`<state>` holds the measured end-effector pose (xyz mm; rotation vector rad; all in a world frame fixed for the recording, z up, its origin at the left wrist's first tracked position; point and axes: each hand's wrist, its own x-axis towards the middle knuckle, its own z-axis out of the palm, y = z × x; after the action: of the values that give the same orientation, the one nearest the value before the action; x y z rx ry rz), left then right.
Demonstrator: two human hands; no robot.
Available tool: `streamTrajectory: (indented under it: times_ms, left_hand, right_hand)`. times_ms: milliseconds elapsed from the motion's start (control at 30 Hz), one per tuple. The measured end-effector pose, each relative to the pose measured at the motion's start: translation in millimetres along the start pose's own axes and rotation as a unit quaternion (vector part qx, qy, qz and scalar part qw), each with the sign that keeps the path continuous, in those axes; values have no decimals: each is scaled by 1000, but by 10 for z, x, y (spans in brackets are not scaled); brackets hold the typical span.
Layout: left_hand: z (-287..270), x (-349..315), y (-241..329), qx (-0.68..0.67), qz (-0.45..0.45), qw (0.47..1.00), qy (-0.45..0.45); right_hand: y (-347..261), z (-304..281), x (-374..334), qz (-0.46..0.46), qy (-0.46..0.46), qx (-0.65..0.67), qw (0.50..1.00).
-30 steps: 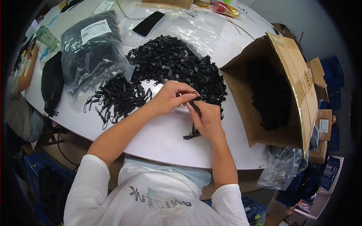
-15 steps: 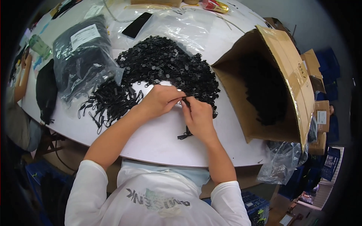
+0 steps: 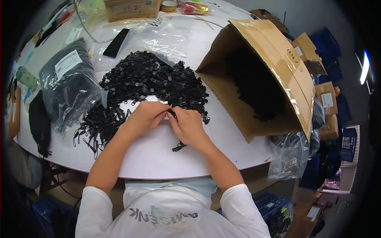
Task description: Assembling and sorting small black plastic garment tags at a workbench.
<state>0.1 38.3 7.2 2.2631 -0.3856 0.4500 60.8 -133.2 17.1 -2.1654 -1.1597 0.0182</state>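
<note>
My left hand and my right hand meet over the white table just in front of a heap of small black clip-like parts. Between their fingertips they pinch a small black piece, mostly covered by the fingers. Below my right hand shows a black corded pull; whether it hangs from the hand or lies on the table I cannot tell. To the left of my left hand spreads a pile of black cord pulls with thin loops, touching the heap.
An open cardboard box lies tilted at the right, with black stuff inside. At the left sit a clear bag of black goods and a black pouch. Farther back are a phone and a roll of tape. Someone's arm shows far left.
The whole view has shifted, so the table's things appear farther left. Both hands stay together at the small black piece, with little visible change in their grip.
</note>
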Motion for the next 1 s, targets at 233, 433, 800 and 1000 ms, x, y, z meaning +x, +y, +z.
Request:
streamTrajectory:
  times_ms: [233, 433, 800, 1000]
  left_hand:
    - [29, 22, -51, -40, 8, 999, -18]
    - [-87, 28, 34, -65, -27, 998, -2]
    - [-7, 21, 102, -56, -39, 998, -18]
    - [32, 44, 86, -46, -87, 993, 68]
  right_hand:
    - [-4, -17, 12, 45, -39, -25, 998]
    - [-18, 24, -12, 10, -39, 3, 999]
    - [-10, 1, -11, 45, -107, -91, 989]
    - [-3, 18, -2, 42, -52, -85, 994]
